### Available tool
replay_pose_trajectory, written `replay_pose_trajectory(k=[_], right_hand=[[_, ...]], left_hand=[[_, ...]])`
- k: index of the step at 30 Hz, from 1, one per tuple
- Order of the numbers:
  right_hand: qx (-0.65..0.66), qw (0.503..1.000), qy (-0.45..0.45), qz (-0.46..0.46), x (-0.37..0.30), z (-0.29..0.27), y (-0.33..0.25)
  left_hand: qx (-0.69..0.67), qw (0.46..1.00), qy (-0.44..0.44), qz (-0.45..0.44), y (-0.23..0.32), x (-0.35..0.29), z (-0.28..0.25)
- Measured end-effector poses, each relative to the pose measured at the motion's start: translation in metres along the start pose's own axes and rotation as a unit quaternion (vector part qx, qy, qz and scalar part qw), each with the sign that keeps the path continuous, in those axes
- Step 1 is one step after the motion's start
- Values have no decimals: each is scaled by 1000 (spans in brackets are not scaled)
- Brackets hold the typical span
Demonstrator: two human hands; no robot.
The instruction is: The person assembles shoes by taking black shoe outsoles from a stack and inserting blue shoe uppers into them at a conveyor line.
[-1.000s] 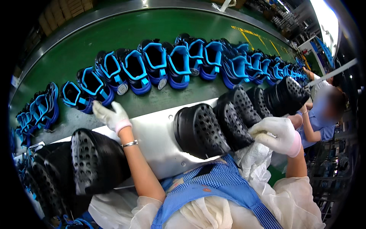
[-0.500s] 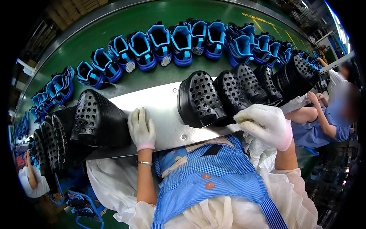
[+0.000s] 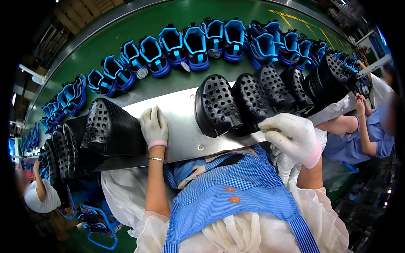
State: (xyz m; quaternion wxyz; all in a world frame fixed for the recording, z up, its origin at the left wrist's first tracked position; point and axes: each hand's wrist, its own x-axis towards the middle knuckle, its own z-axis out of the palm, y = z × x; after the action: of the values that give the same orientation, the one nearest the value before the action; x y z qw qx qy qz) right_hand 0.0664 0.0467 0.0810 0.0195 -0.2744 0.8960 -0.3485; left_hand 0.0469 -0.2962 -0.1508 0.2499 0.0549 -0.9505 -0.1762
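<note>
My left hand (image 3: 153,127), in a white glove with a pink cuff, lies flat on a shiny metal plate (image 3: 179,122), its fingers stretched out and close together. Beside it on the left stands a large stack of black perforated insoles (image 3: 99,126). My right hand (image 3: 289,137), also gloved, is closed with curled fingers near the plate's front edge. Whatever it may hold is hidden. Just beyond it, to the left, more stacks of perforated insoles (image 3: 217,103) stand in a row along the plate.
Behind the plate, a curved row of black and blue shoes (image 3: 195,46) stands on a green surface (image 3: 147,25). A person in blue (image 3: 375,130) sits at the right. Another person (image 3: 42,196) is at the far left. A blue-framed rack (image 3: 99,221) stands low at the left.
My left hand has slid a little farther from me over the metal plate. My right hand has kept nearly the same place and curl. The whole view has shifted slightly.
</note>
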Motion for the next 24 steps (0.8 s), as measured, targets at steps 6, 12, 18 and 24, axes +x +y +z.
replay_pose_trajectory(k=[6,12,18,24], right_hand=[[-6,1000,15,-2,-19,-6,6],[8,1000,7,6,-26,-4,4],[7,1000,18,5,-34,-1,8],[4,1000,25,-6,-35,-2,14]], left_hand=[[7,999,23,27,-1,0,4],[10,999,26,33,2,-2,5],[16,999,24,35,5,-3,5],[12,999,22,33,11,-1,7]])
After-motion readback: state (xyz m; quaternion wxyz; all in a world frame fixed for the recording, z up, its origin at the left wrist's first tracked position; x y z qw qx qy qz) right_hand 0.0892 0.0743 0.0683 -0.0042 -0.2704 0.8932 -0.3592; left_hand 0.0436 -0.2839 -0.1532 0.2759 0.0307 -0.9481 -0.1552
